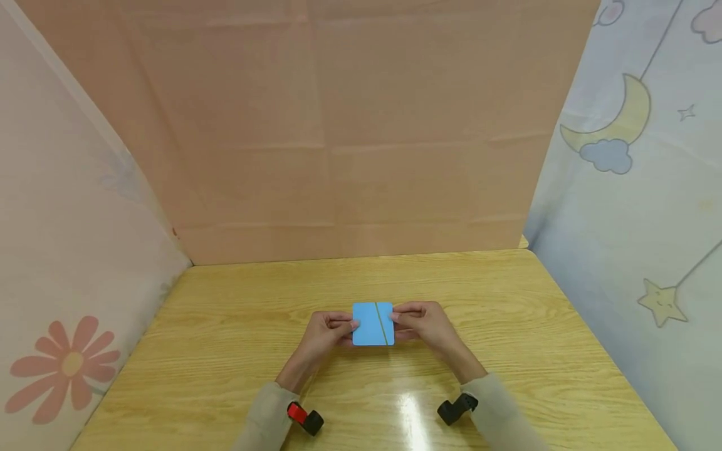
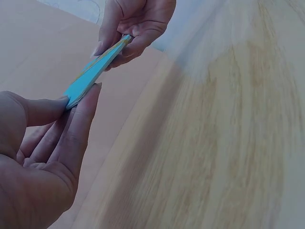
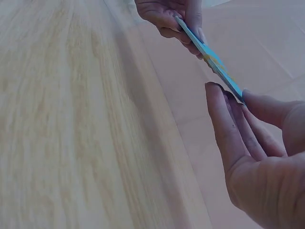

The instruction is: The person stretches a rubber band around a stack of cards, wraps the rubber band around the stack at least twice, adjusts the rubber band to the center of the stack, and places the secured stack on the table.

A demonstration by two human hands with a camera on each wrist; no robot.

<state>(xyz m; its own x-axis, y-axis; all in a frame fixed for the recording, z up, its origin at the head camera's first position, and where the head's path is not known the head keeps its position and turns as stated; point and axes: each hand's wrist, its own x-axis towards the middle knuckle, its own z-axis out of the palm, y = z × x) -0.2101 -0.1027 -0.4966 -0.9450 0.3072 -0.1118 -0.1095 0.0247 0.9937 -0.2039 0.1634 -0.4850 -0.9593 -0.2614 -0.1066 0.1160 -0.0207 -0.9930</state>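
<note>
Both hands hold a thin stack of square blue cards (image 1: pixel 365 326) with rounded corners, raised above the table near the middle of the head view. A yellowish rubber band (image 1: pixel 381 322) runs slantwise across its face, right of centre. My left hand (image 1: pixel 324 334) pinches the left edge, thumb on the front face and fingers behind. On the opposite edge, my right hand (image 1: pixel 427 324) pinches the stack in the same way. Seen almost edge-on in the left wrist view, the blue stack (image 2: pixel 91 82) shows layered edges. The back face is mostly hidden.
Below the hands lies a wood-grain table (image 1: pixel 237 313), with a bright reflection near its front. A creased orange-brown sheet (image 1: pixel 338 138) hangs behind it. Patterned cloth walls stand left (image 1: pixel 68 238) and right (image 1: pixel 609 250). A small strapped camera sits on each wrist.
</note>
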